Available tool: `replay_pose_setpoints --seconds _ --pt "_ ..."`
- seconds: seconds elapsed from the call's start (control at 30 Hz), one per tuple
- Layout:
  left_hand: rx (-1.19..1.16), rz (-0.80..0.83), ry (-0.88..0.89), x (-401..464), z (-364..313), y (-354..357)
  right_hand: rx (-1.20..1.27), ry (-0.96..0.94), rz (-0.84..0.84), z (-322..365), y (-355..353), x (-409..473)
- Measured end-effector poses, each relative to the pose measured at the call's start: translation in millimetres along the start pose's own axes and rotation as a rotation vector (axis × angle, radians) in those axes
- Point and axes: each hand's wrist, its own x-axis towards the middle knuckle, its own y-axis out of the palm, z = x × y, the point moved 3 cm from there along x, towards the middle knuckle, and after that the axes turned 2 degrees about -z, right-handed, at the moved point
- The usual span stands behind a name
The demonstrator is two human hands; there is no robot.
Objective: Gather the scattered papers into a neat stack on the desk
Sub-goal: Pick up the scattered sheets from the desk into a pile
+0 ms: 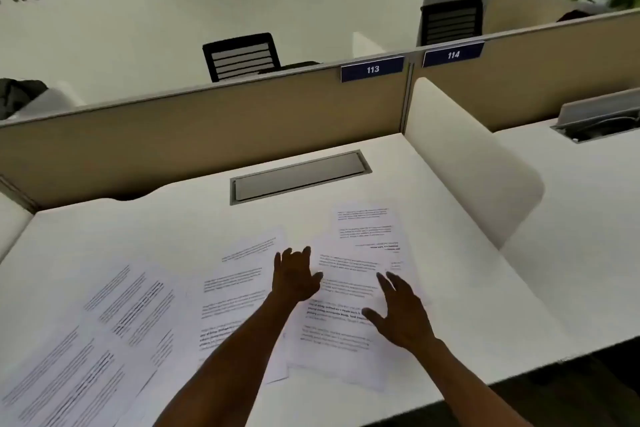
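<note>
Several printed white papers lie scattered and overlapping across the white desk (173, 211). One sheet (369, 229) lies farthest back on the right, others (228, 302) in the middle, and more (86, 340) spread to the left. My left hand (296, 276) rests palm down with fingers spread on the middle sheets. My right hand (401, 312) hovers over or touches the right sheets (332, 333), fingers apart. Neither hand grips a sheet.
A grey cable hatch (299, 175) is set into the desk behind the papers. A tan partition (207, 128) with the label 113 (372, 69) closes the back. A white rounded side divider (467, 156) stands on the right. The desk's front edge (450, 392) runs near my right forearm.
</note>
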Motion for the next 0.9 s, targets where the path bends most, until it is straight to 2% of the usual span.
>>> replay_pose_setpoints --seconds 0.07,0.23,0.53,0.77,0.9 --pt "0.016 0.068 -0.024 5 -3 9 -0.106 -0.053 0.088 -8 15 2" --pt "-0.006 0.136 -0.09 11 -5 33 -0.213 -0.071 0.175 -24 40 3" --pt "-0.276 -0.02 -0.253 19 -17 48 -0.179 -0.059 0.159 -36 51 6" --pt "-0.432 -0.034 -0.361 28 -18 54 -0.127 -0.047 0.156 -37 50 9" --pt "-0.587 -0.134 -0.375 26 -23 51 -0.123 -0.044 0.161 -38 48 9"
